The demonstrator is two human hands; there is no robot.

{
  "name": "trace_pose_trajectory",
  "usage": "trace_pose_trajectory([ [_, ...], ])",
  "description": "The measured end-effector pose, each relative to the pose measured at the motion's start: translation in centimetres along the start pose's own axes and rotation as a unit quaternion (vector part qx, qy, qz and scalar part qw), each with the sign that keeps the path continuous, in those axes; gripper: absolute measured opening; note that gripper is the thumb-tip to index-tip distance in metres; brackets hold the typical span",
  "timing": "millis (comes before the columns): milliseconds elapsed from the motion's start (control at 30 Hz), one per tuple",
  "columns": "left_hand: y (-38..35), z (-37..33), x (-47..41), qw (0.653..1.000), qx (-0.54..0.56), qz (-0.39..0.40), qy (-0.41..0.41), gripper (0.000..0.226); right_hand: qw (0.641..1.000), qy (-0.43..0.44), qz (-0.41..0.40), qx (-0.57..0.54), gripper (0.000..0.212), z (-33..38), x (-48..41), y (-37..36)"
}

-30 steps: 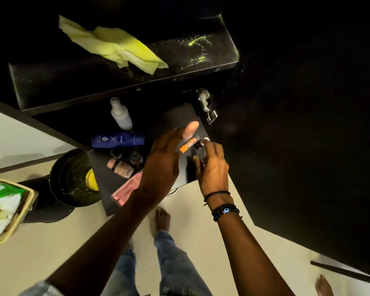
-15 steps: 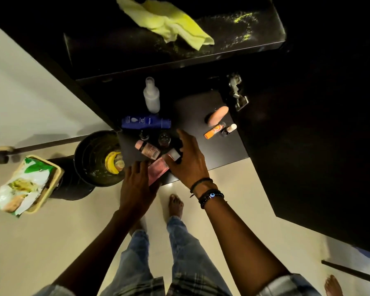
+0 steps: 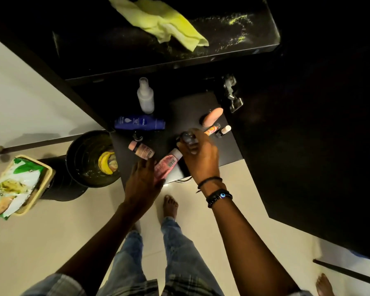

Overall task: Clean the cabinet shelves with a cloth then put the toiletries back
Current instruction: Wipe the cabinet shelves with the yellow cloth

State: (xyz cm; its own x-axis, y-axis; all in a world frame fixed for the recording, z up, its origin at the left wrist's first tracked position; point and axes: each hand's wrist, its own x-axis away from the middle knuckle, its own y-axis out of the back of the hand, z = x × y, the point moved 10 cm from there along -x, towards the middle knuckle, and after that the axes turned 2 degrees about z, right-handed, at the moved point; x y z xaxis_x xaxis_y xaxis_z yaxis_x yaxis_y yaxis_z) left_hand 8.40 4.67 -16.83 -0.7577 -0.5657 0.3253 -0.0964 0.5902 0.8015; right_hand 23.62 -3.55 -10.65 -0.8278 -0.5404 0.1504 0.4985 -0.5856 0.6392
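Observation:
A yellow cloth point(image 3: 165, 24) lies crumpled on the upper black shelf point(image 3: 233, 37). On the lower black shelf point(image 3: 190, 112) stand and lie toiletries: a clear spray bottle point(image 3: 145, 97), a blue Nivea bottle point(image 3: 139, 123), a small pink bottle point(image 3: 141, 149), a pink tube point(image 3: 168, 165), a peach-coloured bottle point(image 3: 213, 116), an orange tube point(image 3: 212, 130) and a small white-capped bottle point(image 3: 223, 131). My right hand point(image 3: 201, 154) is closed around a small clear jar point(image 3: 188, 137) above the shelf. My left hand point(image 3: 142, 182) rests with spread fingers on the pink tube's lower end.
A black bin point(image 3: 90, 159) holding a banana peel stands left of the shelf. A beige basket point(image 3: 21, 186) with a green packet sits further left. The open cabinet door point(image 3: 308, 146) is on the right with a metal hinge point(image 3: 232, 92). White floor tiles and bare feet lie below.
My right hand has closed on the small clear jar and lifted it rightward toward the orange tube. My left hand has slid a little right onto the pink tube.

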Motion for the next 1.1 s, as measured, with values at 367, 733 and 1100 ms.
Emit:
trace_pose_trajectory([
  [367, -4.5, -5.6, -2.8, 0.992, 0.051, 0.034, 0.106, 0.066, 0.981, -0.157, -0.102, 0.055, 0.036, -9.2, 1.1, 8.1],
  [733, -5.1, -8.1, -6.3, 0.982, 0.099, 0.014, 0.158, 0.058, 0.983, -0.154, -0.081, 0.053, 0.044, -9.3, -1.4, 8.1],
  [1100, -4.7, -8.5, -7.1, 0.98, 0.107, 0.006, 0.165, 0.04, 0.973, -0.218, -0.072, 0.013, 0.046, -9.5, 3.4, 8.1],
])
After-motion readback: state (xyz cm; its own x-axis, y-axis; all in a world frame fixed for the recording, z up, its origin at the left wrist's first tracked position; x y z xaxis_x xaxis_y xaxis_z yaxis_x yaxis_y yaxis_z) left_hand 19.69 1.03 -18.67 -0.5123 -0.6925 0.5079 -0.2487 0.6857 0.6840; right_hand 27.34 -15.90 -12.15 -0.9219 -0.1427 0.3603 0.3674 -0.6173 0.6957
